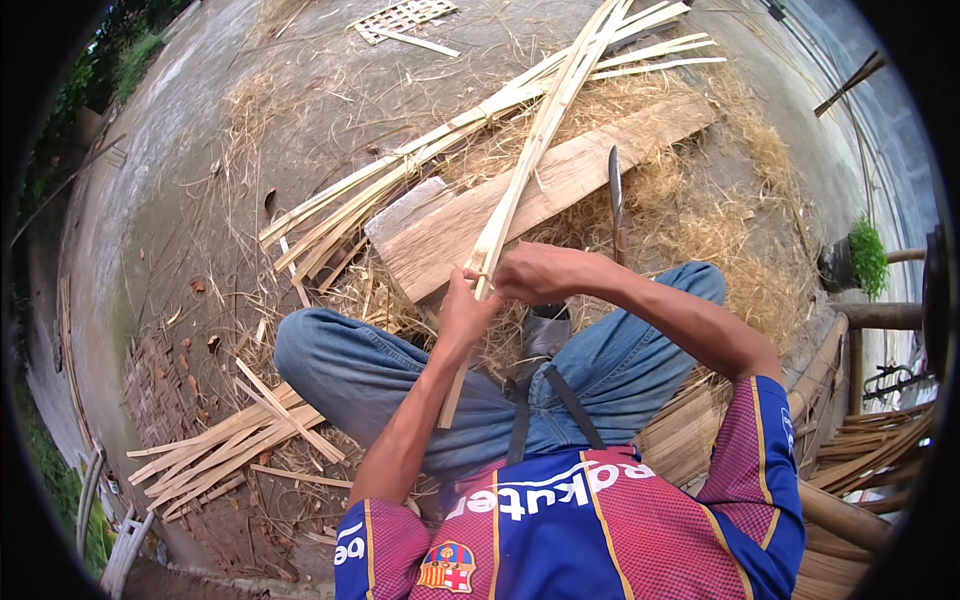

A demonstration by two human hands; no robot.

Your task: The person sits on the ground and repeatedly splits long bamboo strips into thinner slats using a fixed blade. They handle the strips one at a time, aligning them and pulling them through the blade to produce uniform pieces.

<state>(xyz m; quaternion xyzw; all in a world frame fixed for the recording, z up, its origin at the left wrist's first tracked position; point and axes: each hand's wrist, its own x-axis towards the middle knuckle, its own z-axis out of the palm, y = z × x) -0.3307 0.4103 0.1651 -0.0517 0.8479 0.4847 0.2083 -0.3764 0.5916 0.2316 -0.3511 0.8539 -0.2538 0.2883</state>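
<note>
A bundle of long pale bamboo strips [524, 172] runs from the far top down between my knees. My left hand [466, 312] is closed around its near part. Against the right side of the bundle, my right hand [528, 274] has its fingers bent closed, right by the left fingertips. A thin band seems to cross the strips there; what the right fingers pinch is hidden. Beneath the bundle lies a broad wooden plank [570, 178], one end near a grey block [408, 208]. A long-bladed knife [616, 195] stands out beyond my right forearm, blade pointing away.
Another tied bundle of bamboo strips [372, 190] stretches across the ground beyond the plank. Loose strips [235, 448] lie left of my knee. Curly shavings [745, 235] cover the ground at right. A woven lattice piece [405, 17] is at the far end; bamboo poles [880, 316] are at right.
</note>
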